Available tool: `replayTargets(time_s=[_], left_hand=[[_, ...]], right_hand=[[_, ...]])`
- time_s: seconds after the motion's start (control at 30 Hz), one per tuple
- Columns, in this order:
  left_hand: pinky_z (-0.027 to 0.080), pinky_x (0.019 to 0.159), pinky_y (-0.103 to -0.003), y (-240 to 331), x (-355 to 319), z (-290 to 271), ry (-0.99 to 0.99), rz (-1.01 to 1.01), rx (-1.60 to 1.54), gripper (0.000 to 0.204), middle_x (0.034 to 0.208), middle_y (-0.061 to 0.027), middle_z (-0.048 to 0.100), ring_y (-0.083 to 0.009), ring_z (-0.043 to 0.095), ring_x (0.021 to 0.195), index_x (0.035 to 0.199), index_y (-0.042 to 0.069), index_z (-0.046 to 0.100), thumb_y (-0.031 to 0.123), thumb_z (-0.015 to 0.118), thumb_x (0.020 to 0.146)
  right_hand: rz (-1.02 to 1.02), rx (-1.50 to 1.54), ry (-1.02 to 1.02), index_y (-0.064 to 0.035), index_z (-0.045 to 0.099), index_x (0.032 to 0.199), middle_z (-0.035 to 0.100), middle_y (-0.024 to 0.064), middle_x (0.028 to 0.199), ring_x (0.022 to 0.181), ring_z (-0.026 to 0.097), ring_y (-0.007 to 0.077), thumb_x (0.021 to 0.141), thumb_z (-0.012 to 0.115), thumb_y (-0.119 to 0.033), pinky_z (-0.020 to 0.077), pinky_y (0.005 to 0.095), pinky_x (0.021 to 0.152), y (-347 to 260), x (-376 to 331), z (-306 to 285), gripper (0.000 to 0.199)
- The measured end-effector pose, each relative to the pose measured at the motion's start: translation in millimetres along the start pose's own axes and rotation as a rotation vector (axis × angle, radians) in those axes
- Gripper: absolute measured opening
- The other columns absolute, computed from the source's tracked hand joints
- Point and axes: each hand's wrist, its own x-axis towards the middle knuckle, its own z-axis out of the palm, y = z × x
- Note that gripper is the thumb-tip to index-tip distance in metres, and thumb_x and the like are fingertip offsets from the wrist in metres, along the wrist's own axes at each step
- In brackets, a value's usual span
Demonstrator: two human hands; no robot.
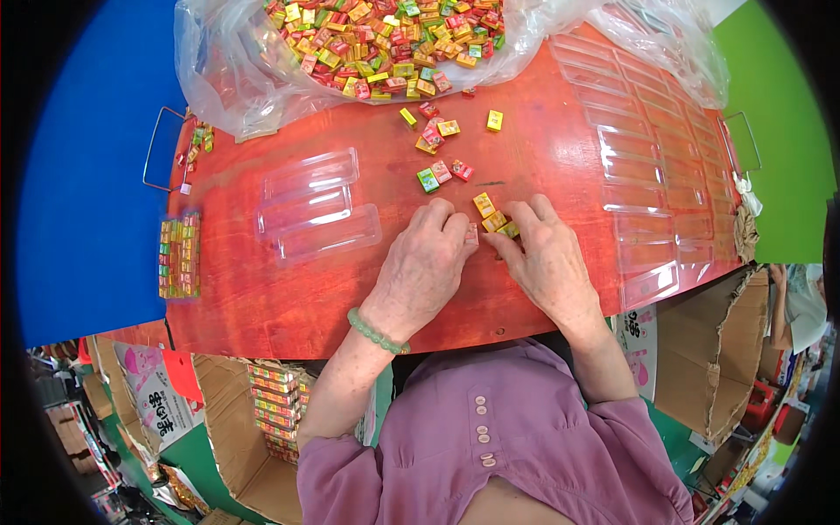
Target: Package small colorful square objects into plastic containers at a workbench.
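My left hand (423,261), a green bead bracelet (378,332) on its wrist, is closed with a small pink box (472,234) at its thumb and fingertips. Facing it, my right hand (549,255) has thumb and fingers curled around small yellow boxes (495,220) on the red table (420,306). Its fingers partly cover the nearest of them. Just beyond my hands lie a green box (427,180) and pink and red ones (462,170). Farther up, a loose cluster of red and yellow boxes (430,136) sits near a single yellow box (495,121).
A clear plastic bag (236,87) spills a large heap of boxes (385,44) at the far side. Clear empty trays (319,206) lie left; more trays (643,166) cover the right. A filled tray (179,255) stands at the left edge. Cardboard cartons (713,359) flank me below.
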Motion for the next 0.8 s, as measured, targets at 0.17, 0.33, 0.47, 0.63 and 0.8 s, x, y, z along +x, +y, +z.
replayTargets(time_s=[0.17,0.33,0.47,0.63,0.8], left_hand=[[0.053,0.078,-0.046,0.4,-10.3,-8.4,0.016,-0.026,0.058,0.017,0.1,-0.0161,0.056,-0.0363,0.06,0.094,0.099,-0.001,0.06,0.005,0.072,0.089],[0.052,0.08,-0.046,-5.3,-11.1,-9.2,0.079,-0.079,0.138,0.016,0.101,-0.0174,0.054,-0.0377,0.06,0.092,0.102,-0.002,0.058,0.003,0.069,0.091],[0.052,0.08,-0.046,-4.8,-9.5,-8.9,0.093,-0.142,0.162,0.024,0.104,-0.0186,0.054,-0.0377,0.06,0.094,0.11,-0.003,0.055,0.005,0.069,0.091],[0.053,0.084,-0.045,-5.1,-0.9,-12.5,0.091,-0.195,0.156,0.05,0.115,-0.0211,0.053,-0.0379,0.062,0.102,0.13,-0.005,0.049,0.009,0.073,0.089],[0.057,0.079,-0.049,-5.4,13.4,-17.4,0.017,-0.22,0.191,0.059,0.121,-0.0249,0.052,-0.0444,0.065,0.1,0.135,-0.008,0.046,0.011,0.076,0.087]], right_hand=[[-0.033,0.009,-0.039,-0.0009,0.065,0.118,0.058,0.0202,0.102,0.091,0.064,0.0424,0.089,0.074,-0.007,0.0531,0.0481,0.077,5.5,8.5,-9.2,0.031],[-0.081,-0.004,-0.128,-0.0027,0.065,0.123,0.058,0.0199,0.103,0.097,0.063,0.0414,0.087,0.073,-0.005,0.0525,0.0467,0.083,19.1,30.4,-17.2,0.037],[-0.223,-0.035,-0.231,-0.0072,0.064,0.13,0.057,0.0177,0.109,0.102,0.062,0.0386,0.085,0.076,-0.007,0.0522,0.046,0.086,9.6,41.9,-25.2,0.046],[-0.202,-0.002,-0.294,-0.0098,0.064,0.131,0.056,0.0163,0.11,0.1,0.063,0.0365,0.084,0.08,-0.013,0.0529,0.0457,0.086,6.7,45.8,-16.2,0.05],[-0.257,-0.04,-0.24,-0.0089,0.068,0.126,0.057,0.0156,0.106,0.097,0.064,0.0356,0.086,0.079,-0.017,0.0537,0.0455,0.082,14.1,48.8,-5.4,0.042]])
